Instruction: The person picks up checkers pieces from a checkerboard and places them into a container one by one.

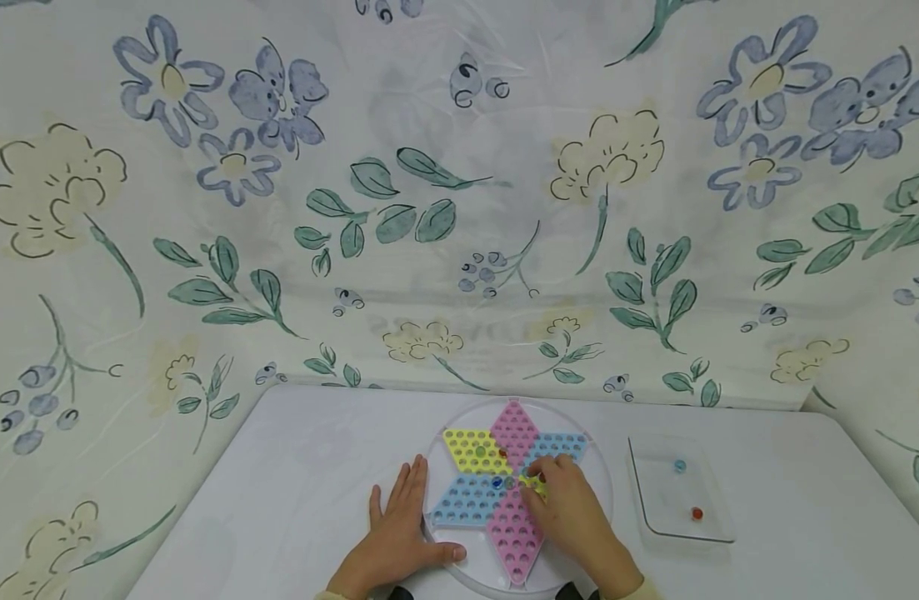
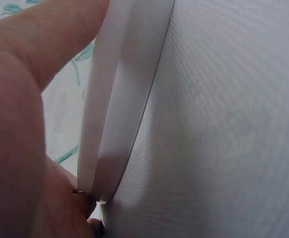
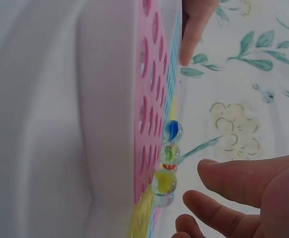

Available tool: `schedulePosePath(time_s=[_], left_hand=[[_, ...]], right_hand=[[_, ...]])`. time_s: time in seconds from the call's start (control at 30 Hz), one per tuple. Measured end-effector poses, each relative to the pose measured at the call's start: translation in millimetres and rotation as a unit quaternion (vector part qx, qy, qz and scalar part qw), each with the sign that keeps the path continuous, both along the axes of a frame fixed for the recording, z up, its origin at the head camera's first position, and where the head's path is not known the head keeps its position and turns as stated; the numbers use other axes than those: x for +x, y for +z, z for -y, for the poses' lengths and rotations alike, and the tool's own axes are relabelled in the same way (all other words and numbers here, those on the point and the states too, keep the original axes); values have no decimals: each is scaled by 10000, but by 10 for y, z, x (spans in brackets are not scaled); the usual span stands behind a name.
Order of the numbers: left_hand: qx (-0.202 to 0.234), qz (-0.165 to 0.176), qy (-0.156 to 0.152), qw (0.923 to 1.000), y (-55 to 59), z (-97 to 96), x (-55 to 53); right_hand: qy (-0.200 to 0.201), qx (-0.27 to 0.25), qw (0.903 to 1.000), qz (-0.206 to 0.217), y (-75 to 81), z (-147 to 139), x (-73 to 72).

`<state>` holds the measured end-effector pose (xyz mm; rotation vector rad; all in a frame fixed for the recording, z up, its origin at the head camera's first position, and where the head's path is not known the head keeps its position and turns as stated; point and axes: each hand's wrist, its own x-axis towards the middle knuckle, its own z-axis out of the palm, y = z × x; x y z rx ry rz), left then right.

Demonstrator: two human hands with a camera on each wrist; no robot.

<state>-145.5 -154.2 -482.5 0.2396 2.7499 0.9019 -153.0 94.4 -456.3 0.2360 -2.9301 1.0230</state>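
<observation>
A round white Chinese checkers board (image 1: pixel 470 421) with a pink, yellow and blue star lies on the table. My left hand (image 1: pixel 392 533) rests flat at its left side, fingers spread and straight, the thumb laid over the white rim (image 2: pixel 119 94). Over the right of the star's middle is my right hand (image 1: pixel 571 504). Its thumb (image 3: pixel 234 181) and forefinger are apart with nothing between them, close to a yellow-swirl marble (image 3: pixel 164 182). Beside that sit a blue-swirl marble (image 3: pixel 173 130) and a green-swirl marble (image 3: pixel 169 153). A red marble (image 1: pixel 503 453) and a greenish marble (image 1: pixel 481 451) sit in the yellow point.
To the right of the board stands a clear plastic tray (image 1: pixel 687 536). Inside it lie a light blue marble (image 1: pixel 680 466) and a red marble (image 1: pixel 696 514). A flowered cloth (image 1: pixel 459 250) hangs behind the white table (image 1: pixel 294 467).
</observation>
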Motion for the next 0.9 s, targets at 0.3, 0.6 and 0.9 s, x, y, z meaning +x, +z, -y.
schedulePosePath(time_s=[0.3,0.6,0.9], left_hand=[[121,-105,-32,9999,22,3,1],[163,-85,-79,9998,-11,18,2],[120,-2,-32,9999,-17,13,1]], right_hand=[[97,35,9999,32,-33,1,-22],[74,68,9991,405,-39,0,-33],[216,159,9994,211,-56,-10,-17]])
